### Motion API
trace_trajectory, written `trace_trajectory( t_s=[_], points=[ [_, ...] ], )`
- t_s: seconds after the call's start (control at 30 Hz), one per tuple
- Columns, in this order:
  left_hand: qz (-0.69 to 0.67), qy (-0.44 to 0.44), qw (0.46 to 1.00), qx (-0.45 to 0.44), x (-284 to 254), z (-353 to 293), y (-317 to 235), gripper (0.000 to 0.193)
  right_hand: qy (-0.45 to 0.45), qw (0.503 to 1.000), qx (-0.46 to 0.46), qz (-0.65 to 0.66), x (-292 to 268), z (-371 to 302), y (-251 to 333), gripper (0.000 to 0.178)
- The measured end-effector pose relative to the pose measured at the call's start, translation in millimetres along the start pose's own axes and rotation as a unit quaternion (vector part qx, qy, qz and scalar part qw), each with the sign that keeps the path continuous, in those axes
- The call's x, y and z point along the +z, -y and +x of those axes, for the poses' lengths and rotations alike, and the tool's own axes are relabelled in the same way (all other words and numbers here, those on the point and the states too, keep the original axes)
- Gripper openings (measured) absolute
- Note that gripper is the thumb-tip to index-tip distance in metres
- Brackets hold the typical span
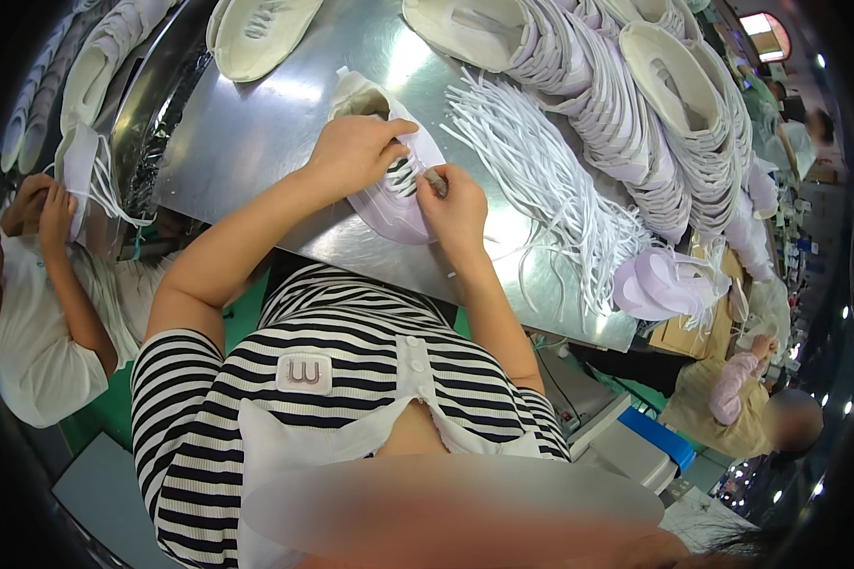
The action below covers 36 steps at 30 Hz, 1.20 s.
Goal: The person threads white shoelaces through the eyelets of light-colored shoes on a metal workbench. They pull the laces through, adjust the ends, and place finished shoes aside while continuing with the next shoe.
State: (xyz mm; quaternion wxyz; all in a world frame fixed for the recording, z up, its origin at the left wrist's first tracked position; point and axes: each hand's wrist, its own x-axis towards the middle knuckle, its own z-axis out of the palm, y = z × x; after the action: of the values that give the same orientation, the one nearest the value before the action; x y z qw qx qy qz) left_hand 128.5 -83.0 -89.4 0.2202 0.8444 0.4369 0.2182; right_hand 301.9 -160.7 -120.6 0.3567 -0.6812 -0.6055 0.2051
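Note:
A pale lilac-white shoe upper (396, 214) lies on the metal table in front of me, its toe toward me and white lacing across its opening. My left hand (356, 152) is closed over its far left side, with thumb and index finger at the upper lacing holes. On the other side, my right hand (454, 211) pinches the upper's edge beside the lacing, a greyish wrap around one fingertip. Whether a lace end is between the fingers of either hand is too small to tell. A bundle of loose white shoelaces (550, 180) lies to the right.
Nested stacks of shoe uppers (626, 142) fill the table's far right. Another upper (261, 33) lies at the far edge, and a lilac one (664, 284) near the right corner. A co-worker (52, 284) handles an upper at left; another person (731, 403) is at right.

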Motion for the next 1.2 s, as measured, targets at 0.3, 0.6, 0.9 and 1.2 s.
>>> trace_trajectory(
  t_s=[0.3, 0.6, 0.9, 1.2],
  points=[
    [-0.019, -0.061, 0.998, -0.016, 10.5, 1.0, 0.8, 0.03, 0.0, 0.998, 0.055, 0.044, 2.8, -1.9, -2.3, 0.014],
    [-0.063, -0.094, 0.993, 0.029, 10.2, -2.8, 7.8, 0.031, -0.014, 0.99, 0.03, 0.138, 5.7, -9.8, -12.2, 0.013],
    [-0.593, -0.205, 0.73, -0.271, 35.3, -105.5, 6.6, 0.046, -0.083, 0.969, 0.059, 0.227, 10.1, -19.1, -29.8, 0.016],
    [-0.319, -0.192, 0.926, -0.061, -62.5, -26.4, -15.6, 0.033, -0.043, 0.938, 0.061, 0.338, -8.6, -23.1, -39.8, 0.006]
  ],
)
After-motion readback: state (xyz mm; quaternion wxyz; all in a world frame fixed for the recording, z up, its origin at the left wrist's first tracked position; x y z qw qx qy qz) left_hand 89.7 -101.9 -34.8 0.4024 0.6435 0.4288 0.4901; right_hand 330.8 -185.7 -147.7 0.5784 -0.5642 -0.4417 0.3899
